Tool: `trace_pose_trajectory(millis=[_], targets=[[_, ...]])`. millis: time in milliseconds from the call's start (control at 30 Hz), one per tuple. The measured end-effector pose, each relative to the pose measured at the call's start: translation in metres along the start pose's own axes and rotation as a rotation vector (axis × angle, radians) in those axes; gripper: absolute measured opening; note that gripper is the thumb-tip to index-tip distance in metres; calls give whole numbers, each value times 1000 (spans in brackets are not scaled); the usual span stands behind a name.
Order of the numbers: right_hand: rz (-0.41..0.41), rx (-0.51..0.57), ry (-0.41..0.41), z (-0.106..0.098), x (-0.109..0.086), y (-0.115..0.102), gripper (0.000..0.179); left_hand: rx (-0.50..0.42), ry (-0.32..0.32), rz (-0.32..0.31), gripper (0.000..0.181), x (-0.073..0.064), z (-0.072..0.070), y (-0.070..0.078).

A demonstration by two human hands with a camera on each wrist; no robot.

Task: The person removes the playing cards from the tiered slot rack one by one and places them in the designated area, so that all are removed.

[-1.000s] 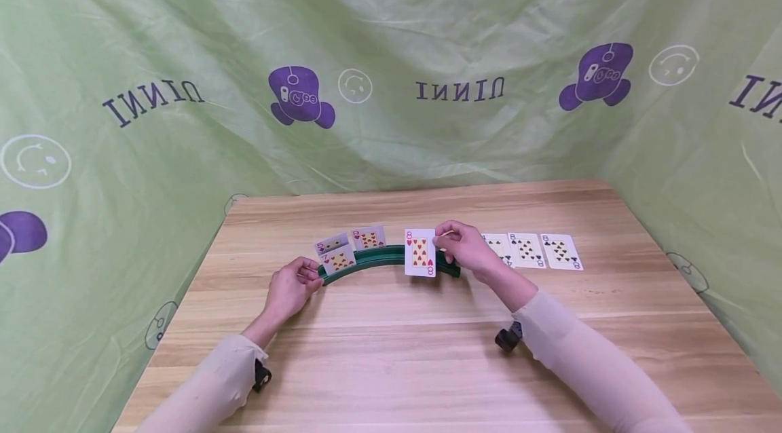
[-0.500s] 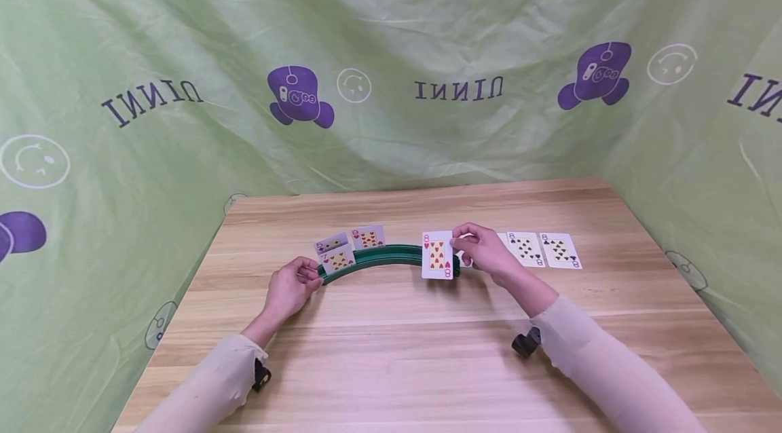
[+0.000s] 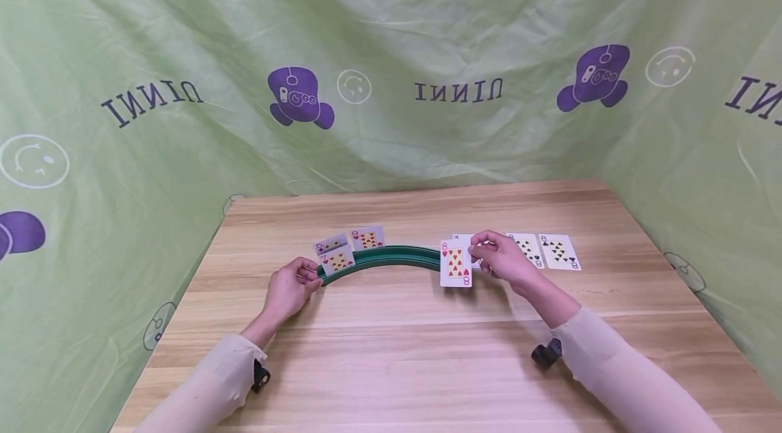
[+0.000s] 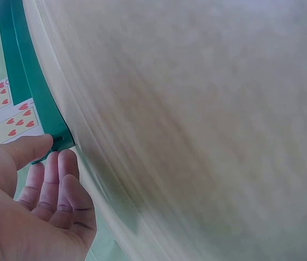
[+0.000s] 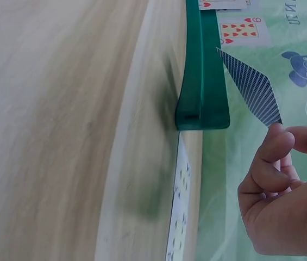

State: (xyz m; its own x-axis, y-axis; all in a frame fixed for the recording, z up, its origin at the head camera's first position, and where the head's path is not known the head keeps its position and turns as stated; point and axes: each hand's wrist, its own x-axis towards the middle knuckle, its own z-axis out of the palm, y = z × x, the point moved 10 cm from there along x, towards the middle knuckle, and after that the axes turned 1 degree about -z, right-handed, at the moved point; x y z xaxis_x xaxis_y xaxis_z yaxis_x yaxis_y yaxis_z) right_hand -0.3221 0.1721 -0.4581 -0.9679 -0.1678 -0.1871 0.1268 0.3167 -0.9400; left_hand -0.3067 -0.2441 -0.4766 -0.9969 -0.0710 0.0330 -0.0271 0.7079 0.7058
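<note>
A curved green playing-card holder (image 3: 397, 256) lies on the table. My left hand (image 3: 292, 287) grips its left end, thumb on top in the left wrist view. Between thumb and fingers, my right hand (image 3: 497, 256) pinches an eight of hearts (image 3: 455, 263) by its right edge. That card covers the holder's right end in the head view. Its patterned back (image 5: 251, 87) shows in the right wrist view. Standing in the holder's left part are a seven of hearts (image 3: 338, 260), a five (image 3: 332, 243) behind it and a nine of hearts (image 3: 368, 238).
Right of the holder, several cards lie face up in a row on the wooden table (image 3: 391, 365), among them a black eight (image 3: 559, 252). My right hand and the held card partly hide this row. A green printed cloth (image 3: 391, 141) surrounds the table.
My right hand has carried the eight of hearts rightward and slightly nearer along the holder, to its right end. The left hand and the standing cards have stayed in place.
</note>
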Motion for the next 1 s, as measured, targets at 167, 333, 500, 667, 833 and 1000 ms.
trace_pose_trajectory(millis=[167, 333, 500, 667, 833, 1000], targets=[[17, -1, 12, -7, -3, 7, 27, -2, 1, -1, 26, 0, 0, 1], [36, -7, 20, -14, -5, 14, 27, 0, -1, -8, 26, -1, 0, 0], [53, -17, 30, -20, -9, 19, 28, 0, -5, -11, 27, -1, 1, 0], [71, -36, 45, -26, -12, 24, 28, -8, -5, -10, 26, 0, 0, 1], [85, -43, 55, -30, -12, 29, 26, -12, -2, -13, 26, 0, 0, 0], [99, -59, 32, -27, -12, 35, 28, -9, -3, -17, 25, 0, 0, -1]])
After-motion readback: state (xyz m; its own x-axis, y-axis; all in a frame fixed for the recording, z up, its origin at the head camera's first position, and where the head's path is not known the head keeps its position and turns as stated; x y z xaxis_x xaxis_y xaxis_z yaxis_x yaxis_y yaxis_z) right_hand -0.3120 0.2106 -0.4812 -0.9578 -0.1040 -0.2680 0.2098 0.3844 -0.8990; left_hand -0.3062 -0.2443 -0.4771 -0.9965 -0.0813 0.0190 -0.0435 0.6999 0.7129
